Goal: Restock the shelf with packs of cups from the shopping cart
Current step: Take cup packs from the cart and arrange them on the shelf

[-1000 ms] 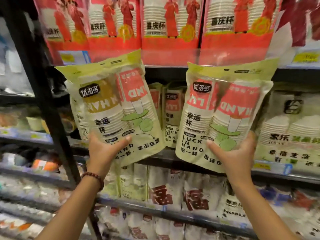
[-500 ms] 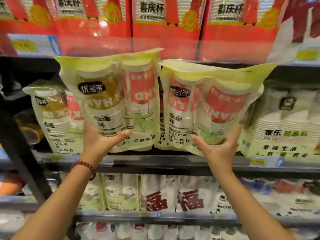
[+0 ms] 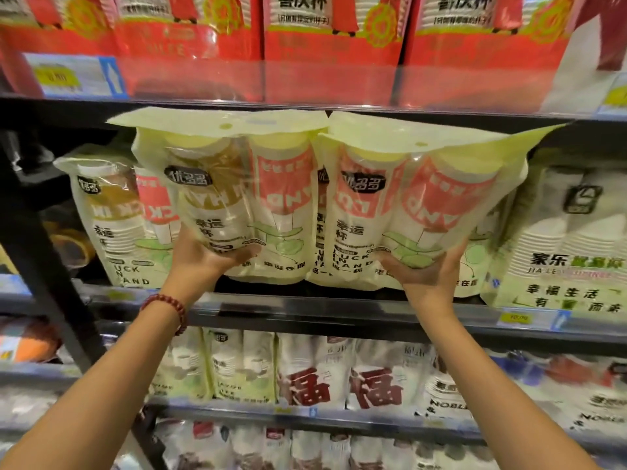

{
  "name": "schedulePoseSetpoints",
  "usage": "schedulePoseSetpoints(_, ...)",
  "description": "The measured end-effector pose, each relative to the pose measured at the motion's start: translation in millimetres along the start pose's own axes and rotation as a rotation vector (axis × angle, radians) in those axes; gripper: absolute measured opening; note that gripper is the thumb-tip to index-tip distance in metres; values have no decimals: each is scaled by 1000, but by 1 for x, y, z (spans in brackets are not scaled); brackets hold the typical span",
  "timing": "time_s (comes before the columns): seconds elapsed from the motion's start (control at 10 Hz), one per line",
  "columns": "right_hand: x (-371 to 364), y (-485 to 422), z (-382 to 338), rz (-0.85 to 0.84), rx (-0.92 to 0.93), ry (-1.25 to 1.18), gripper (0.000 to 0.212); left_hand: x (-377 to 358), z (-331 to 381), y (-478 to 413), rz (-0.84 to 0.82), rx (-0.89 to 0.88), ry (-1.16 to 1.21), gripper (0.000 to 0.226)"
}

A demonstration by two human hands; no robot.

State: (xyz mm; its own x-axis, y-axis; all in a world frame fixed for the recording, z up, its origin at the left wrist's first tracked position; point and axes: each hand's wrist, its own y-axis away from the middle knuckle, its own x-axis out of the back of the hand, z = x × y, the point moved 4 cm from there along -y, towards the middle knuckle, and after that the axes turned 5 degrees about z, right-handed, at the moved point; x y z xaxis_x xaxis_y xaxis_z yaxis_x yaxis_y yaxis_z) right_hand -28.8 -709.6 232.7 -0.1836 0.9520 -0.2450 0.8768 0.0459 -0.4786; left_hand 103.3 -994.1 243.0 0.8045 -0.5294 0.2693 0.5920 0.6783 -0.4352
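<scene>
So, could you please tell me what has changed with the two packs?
The left pack and the right pack, held apart before, have closed in edge to edge and moved up to the middle shelf opening. Nothing was taken or released: the left hand and right hand grip the pack bottoms as before. The stocked packs stayed put.

Along the top you see red plastic packs of white cups (image 3: 332, 28) behind a clear plastic rail (image 3: 325, 83), with a blue-edged price label (image 3: 71, 76) at the left. At the right stands a white-and-green cup pack (image 3: 573, 239). Below, you see white packs printed with a red character (image 3: 342, 385). A black metal upright (image 3: 44, 266) slants down the left side.
</scene>
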Motion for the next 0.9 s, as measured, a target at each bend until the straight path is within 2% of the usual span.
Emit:
schedulePoseSetpoints(0.1,9,0,19,-7,29,353,140,-1,3,5,-7,-73,-47,71)
schedulePoseSetpoints(0.2,10,-2,18,-26,203,288,129,-5,-7,14,-61,-35,-93,62)
schedulePoseSetpoints(0.3,13,0,22,-45,175,338,103,-15,-25,22,-98,17,-74,88)
schedulePoseSetpoints(0.4,15,-4,31,-77,125,373,117,-24,-24,24,-116,-35,-137,96)
schedulePoseSetpoints(0.5,16,-4,36,-126,89,399,104,-27,-24,19,-128,-69,-130,98)
schedulePoseSetpoints(0.6,16,-6,35,-178,125,525,106,-27,-27,16,-116,-111,-123,98)
schedulePoseSetpoints(0.7,14,-13,35,-224,90,647,105,-26,-26,14,-107,-114,-106,79)
schedulePoseSetpoints(0.8,16,-17,34,-228,49,688,102,-26,-26,13,-96,-99,-129,73)
schedulePoseSetpoints(0.9,17,-16,36,-217,42,671,99,-28,-25,10,-130,-70,-160,80)
